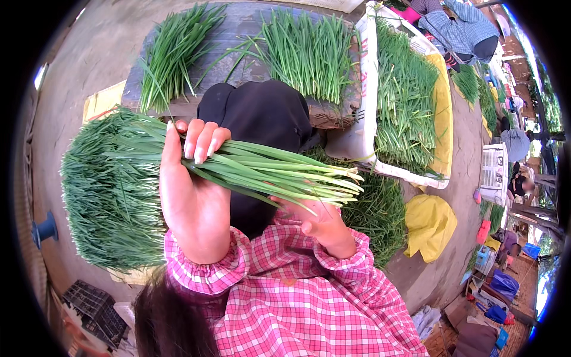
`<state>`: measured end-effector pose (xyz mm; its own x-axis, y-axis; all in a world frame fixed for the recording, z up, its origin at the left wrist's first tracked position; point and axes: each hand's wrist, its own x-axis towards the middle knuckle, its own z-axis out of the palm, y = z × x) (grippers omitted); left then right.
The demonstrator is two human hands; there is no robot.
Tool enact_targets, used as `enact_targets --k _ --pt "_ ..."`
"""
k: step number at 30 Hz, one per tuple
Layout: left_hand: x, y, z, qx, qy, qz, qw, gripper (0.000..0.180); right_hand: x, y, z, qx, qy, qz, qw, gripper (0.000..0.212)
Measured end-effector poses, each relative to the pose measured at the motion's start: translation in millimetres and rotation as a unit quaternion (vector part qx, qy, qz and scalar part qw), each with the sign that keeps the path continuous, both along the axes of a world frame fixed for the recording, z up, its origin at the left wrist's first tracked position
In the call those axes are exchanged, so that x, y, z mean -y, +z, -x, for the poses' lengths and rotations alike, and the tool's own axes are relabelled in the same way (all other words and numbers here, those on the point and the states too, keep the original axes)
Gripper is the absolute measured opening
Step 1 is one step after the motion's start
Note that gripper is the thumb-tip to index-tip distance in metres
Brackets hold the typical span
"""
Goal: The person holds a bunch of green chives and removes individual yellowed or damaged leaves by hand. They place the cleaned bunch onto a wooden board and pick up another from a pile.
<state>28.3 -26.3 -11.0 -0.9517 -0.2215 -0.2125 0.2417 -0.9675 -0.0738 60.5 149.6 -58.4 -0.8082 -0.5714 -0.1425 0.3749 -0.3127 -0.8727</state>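
Observation:
A bunch of garlic chives [267, 160] lies crosswise in front of me, its pale cut ends pointing right. My left hand [193, 184] is closed round the leafy part, with the fingers curled over the top. Below the pale ends is my right hand [321, 223], palm turned up and thumb apart; the stems partly cover its fingers. I cannot tell whether it touches the stems. At my left stands a big stack of chives [113, 190]. Beyond my dark-clad knees [256, 110], two smaller piles, a left pile [175, 53] and a right pile [309, 56], rest on a dark board [235, 30].
To the right, a white crate [369, 77] lined with yellow holds many chives. Loose greens [377, 211] lie by my right side, near a yellow sack [431, 223]. A blue spool [44, 230] and a black crate [95, 306] are at left. Another person [461, 30] bends at upper right.

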Motion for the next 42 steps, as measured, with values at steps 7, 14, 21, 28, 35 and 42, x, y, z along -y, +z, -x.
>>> enact_targets --k 7,14,21,28,35,42 --pt "-2.4 5.1 -0.7 0.01 0.006 0.023 1.0 0.016 -6.2 -5.5 -6.1 -0.006 -0.117 0.067 0.991 0.044" --pt "-4.1 6.3 -0.2 0.012 0.002 0.033 0.999 0.016 1.9 3.9 -5.7 -0.039 -0.2 -0.015 0.979 0.027" --pt "-8.1 3.9 1.0 0.024 -0.007 0.046 0.999 0.015 -5.7 5.7 -4.3 -0.098 -0.216 -0.14 0.961 0.017" --pt "5.8 -3.6 1.9 0.012 0.017 0.04 0.999 0.016 -88.4 -8.1 -8.7 -0.132 -0.163 -0.146 0.967 0.017" --pt "15.1 -4.6 1.3 -0.006 0.003 -0.024 1.0 0.016 -100.0 -2.8 0.7 -0.262 -0.171 -0.522 0.794 0.044" --pt "2.6 -3.8 -0.2 0.004 -0.001 0.004 1.0 0.015 -12.3 19.0 3.1 -0.173 -0.196 -0.042 0.964 0.035"
